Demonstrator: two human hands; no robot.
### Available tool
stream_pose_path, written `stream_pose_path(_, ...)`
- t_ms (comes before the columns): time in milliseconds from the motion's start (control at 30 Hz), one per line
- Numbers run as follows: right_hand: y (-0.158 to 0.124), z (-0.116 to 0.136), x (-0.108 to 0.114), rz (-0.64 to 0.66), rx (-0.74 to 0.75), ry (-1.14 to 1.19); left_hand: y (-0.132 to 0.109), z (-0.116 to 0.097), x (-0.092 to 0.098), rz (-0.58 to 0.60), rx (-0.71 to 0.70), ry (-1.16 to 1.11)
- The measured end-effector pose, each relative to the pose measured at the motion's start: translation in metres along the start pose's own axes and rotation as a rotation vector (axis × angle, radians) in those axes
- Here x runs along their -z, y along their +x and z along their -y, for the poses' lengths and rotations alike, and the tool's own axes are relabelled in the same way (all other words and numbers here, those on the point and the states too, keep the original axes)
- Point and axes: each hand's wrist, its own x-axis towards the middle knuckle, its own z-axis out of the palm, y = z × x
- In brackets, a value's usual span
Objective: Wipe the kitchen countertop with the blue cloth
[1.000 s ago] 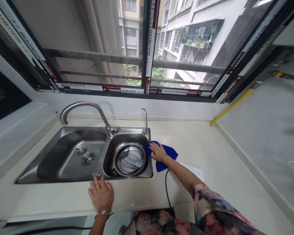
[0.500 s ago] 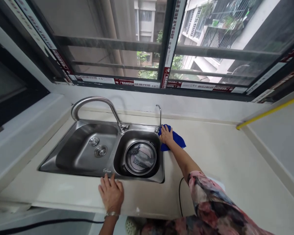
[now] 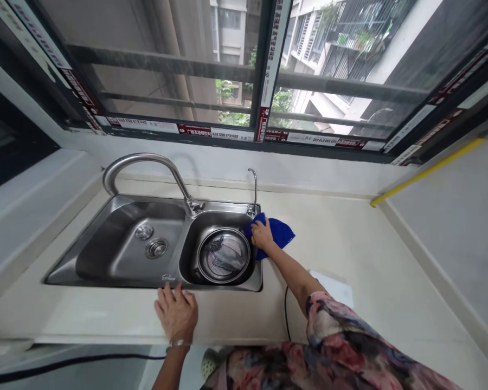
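Observation:
My right hand [image 3: 262,235] presses a blue cloth [image 3: 282,233] against the right rim of the steel double sink [image 3: 126,279]; part of the cloth spreads over the countertop. My left hand [image 3: 177,311] rests on the counter at the sink's front edge, fingers apart and holding nothing. In the right basin sits a round steel strainer pan [image 3: 202,265] with a greyish, crumpled item [image 3: 230,257] inside. The left basin shows two round drain fittings [image 3: 156,248].
A large curved faucet [image 3: 146,157] stands behind the basins, a thin tap [image 3: 255,187] at the back right. A white flat object [image 3: 337,290] and black cord [image 3: 287,314] lie by my right arm. A yellow pipe [image 3: 427,173] runs along the right wall.
My right hand has moved with the blue cloth from beside the thin tap towards me, along the sink's right rim. My left hand stays at the front edge. The view has shifted slightly.

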Motion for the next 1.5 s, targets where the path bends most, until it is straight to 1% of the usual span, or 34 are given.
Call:
stream_pose_path(67, -0.008, -0.001, 0.001, 0.022, 0.099, 0.012, 0.000, 0.001, 0.000, -0.008, -0.010, 0.001)
stream_pose_path(133, -0.017, -0.003, 0.002, 0.013, 0.152, 0.028, -0.001, 0.003, -0.002, -0.015, -0.027, 0.006)
stream_pose_path(200, -0.029, -0.008, 0.003, -0.017, 0.160, 0.046, -0.001, 0.005, -0.006, -0.029, -0.036, 0.011)
stream_pose_path(267, -0.043, -0.015, 0.002, -0.058, 0.114, 0.060, 0.000, 0.008, -0.009, -0.048, -0.039, 0.009)
stream_pose_path(333, -0.059, -0.029, 0.002, -0.080, -0.002, 0.058, 0.001, 0.009, -0.011, -0.054, -0.041, -0.001)
stream_pose_path(400, -0.074, -0.052, 0.003, -0.081, -0.161, 0.048, 0.002, 0.009, -0.011, -0.042, -0.041, -0.009)
stream_pose_path(500, -0.097, -0.101, 0.005, -0.067, -0.380, 0.039, 0.002, 0.008, -0.008, -0.017, -0.043, -0.012)
stream_pose_path(567, -0.112, -0.135, 0.004, -0.045, -0.530, 0.039, 0.002, 0.007, -0.006, -0.019, -0.041, -0.015)
stream_pose_path(633, -0.123, -0.162, 0.002, -0.027, -0.682, 0.044, 0.002, 0.005, -0.004, -0.028, -0.033, -0.012)
stream_pose_path(700, -0.128, -0.178, -0.001, -0.036, -0.779, 0.046, 0.002, 0.002, -0.003, -0.028, -0.029, 0.002)
stream_pose_path(733, -0.127, -0.181, -0.003, -0.050, -0.807, 0.044, 0.002, 0.001, -0.002, -0.025, -0.030, 0.012)
stream_pose_path(800, -0.119, -0.176, -0.004, -0.071, -0.863, 0.035, 0.002, -0.001, 0.000, -0.019, -0.033, 0.028)
stream_pose_path(900, -0.094, -0.151, -0.004, -0.097, -0.891, 0.037, 0.002, -0.002, 0.001, -0.006, -0.038, 0.042)
stream_pose_path(967, -0.071, -0.126, -0.003, -0.113, -0.825, 0.053, 0.002, -0.002, 0.001, 0.001, -0.044, 0.048)
stream_pose_path(1067, -0.039, -0.086, -0.001, -0.144, -0.664, 0.068, 0.002, -0.002, 0.002, 0.011, -0.041, 0.057)
stream_pose_path(1167, -0.023, -0.049, 0.000, -0.172, -0.523, 0.071, 0.000, -0.001, 0.003, 0.035, -0.022, 0.064)
stream_pose_path(1233, -0.024, -0.030, -0.001, -0.181, -0.445, 0.074, -0.001, 0.001, 0.002, 0.050, -0.011, 0.060)
stream_pose_path(1333, -0.040, -0.013, -0.006, -0.161, -0.297, 0.084, -0.003, 0.003, 0.000, 0.064, 0.014, 0.044)
stream_pose_path(1433, -0.067, -0.008, -0.012, -0.117, -0.080, 0.107, -0.004, 0.004, 0.001, 0.077, 0.045, 0.021)
stream_pose_path(1500, -0.084, -0.011, -0.015, -0.093, 0.080, 0.135, -0.004, 0.004, 0.002, 0.085, 0.050, 0.005)
